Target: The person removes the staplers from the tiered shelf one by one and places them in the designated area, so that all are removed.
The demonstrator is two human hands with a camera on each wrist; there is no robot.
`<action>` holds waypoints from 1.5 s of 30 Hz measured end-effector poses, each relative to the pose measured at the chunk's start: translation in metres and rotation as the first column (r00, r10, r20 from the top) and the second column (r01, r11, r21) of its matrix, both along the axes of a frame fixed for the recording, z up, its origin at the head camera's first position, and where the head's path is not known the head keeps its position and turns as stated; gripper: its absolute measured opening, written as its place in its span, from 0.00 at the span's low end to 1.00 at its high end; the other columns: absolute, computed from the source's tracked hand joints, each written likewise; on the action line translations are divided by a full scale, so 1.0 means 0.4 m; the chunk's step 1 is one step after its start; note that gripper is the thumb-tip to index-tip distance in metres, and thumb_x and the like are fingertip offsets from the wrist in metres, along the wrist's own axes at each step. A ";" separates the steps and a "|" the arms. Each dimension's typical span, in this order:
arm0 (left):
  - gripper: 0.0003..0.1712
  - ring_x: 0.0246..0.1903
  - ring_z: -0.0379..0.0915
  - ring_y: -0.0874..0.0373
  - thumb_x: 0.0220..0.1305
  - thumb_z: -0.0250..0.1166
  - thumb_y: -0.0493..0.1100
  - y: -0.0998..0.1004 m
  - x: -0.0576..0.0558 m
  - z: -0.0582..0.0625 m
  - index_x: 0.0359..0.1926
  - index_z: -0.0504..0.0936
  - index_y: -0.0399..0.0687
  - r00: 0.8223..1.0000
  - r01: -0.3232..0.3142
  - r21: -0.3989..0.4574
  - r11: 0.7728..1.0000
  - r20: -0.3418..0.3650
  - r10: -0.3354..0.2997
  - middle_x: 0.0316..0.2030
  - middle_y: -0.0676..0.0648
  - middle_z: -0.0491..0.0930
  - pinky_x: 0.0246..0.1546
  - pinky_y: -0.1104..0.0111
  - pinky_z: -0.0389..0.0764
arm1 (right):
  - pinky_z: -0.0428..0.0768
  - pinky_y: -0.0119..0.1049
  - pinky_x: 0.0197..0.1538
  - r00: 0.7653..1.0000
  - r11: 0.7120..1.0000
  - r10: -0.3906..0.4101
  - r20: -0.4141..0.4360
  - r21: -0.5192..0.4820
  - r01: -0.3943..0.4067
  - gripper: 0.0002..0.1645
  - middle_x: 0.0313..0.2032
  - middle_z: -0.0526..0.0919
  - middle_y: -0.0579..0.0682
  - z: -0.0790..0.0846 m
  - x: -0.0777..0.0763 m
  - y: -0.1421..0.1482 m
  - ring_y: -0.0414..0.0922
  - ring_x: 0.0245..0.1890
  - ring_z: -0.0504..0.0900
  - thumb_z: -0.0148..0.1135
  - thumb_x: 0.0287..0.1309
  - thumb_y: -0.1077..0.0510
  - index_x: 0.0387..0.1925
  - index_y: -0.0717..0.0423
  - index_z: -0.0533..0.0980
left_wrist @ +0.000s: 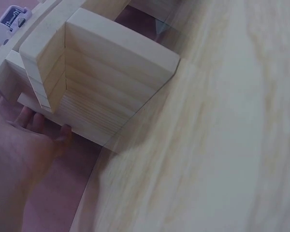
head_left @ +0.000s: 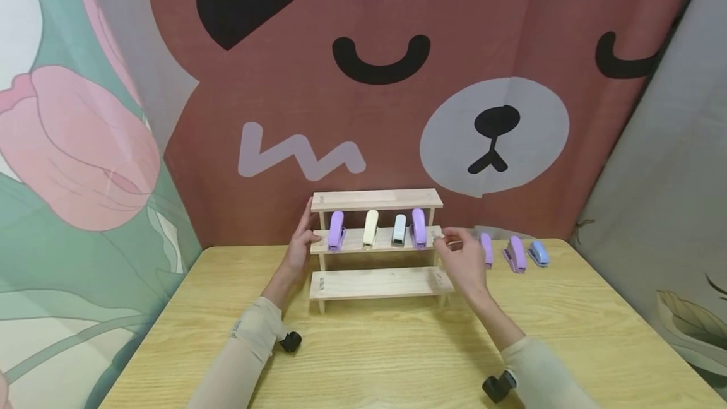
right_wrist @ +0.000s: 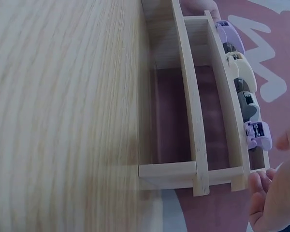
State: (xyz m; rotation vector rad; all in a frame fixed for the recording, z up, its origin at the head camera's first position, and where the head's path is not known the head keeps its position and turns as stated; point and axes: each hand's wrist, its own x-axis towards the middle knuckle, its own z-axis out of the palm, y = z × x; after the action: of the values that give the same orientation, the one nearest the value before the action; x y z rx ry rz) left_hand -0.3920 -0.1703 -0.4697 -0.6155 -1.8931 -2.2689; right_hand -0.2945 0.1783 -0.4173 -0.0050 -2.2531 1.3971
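Observation:
A three-tier wooden stand stands at the back of the table. On its middle shelf, staplers sit in a row: a purple one at the left, a cream one, a light blue one, and another purple one at the right. My left hand holds the stand's left side, thumb at the middle shelf's end and fingers behind. At the opposite end, bent fingers of my right hand touch the shelf; in the right wrist view the thumb is apart from it.
On the table right of the stand lie two more purple staplers and a blue one. A printed curtain hangs right behind the table. The top shelf bears nothing.

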 end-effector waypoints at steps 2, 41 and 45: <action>0.53 0.76 0.35 0.51 0.59 0.48 0.31 0.002 0.001 0.000 0.82 0.45 0.72 1.000 0.001 -0.003 1.000 -0.003 -0.001 0.79 0.50 0.44 0.68 0.42 0.36 | 0.77 0.44 0.44 0.999 0.999 0.028 0.020 0.027 -0.029 0.27 0.43 0.83 0.55 0.000 0.000 -0.004 0.51 0.42 0.81 0.69 0.61 0.51 0.57 0.62 0.79; 0.55 0.76 0.36 0.49 0.57 0.49 0.30 0.000 0.000 0.004 0.82 0.45 0.72 1.000 -0.005 0.006 1.000 0.004 0.005 0.79 0.48 0.46 0.68 0.47 0.45 | 0.76 0.41 0.38 1.000 0.999 0.014 -0.025 0.032 -0.013 0.20 0.38 0.80 0.53 -0.021 -0.024 -0.075 0.48 0.34 0.77 0.77 0.51 0.58 0.44 0.63 0.83; 0.54 0.76 0.35 0.48 0.58 0.49 0.31 -0.003 -0.003 0.002 0.82 0.46 0.72 1.000 -0.008 -0.003 1.000 -0.003 0.007 0.79 0.49 0.46 0.68 0.45 0.42 | 0.76 0.41 0.38 0.999 1.000 -0.002 -0.037 0.013 0.003 0.17 0.37 0.80 0.54 -0.021 -0.024 -0.078 0.48 0.34 0.77 0.77 0.49 0.59 0.39 0.63 0.83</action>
State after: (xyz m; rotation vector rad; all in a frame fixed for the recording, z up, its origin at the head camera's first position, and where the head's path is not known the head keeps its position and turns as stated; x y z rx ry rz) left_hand -0.3931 -0.1717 -0.4687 -0.6109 -1.8941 -2.2599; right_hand -0.3041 0.1472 -0.4257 0.0220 -2.2315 1.3699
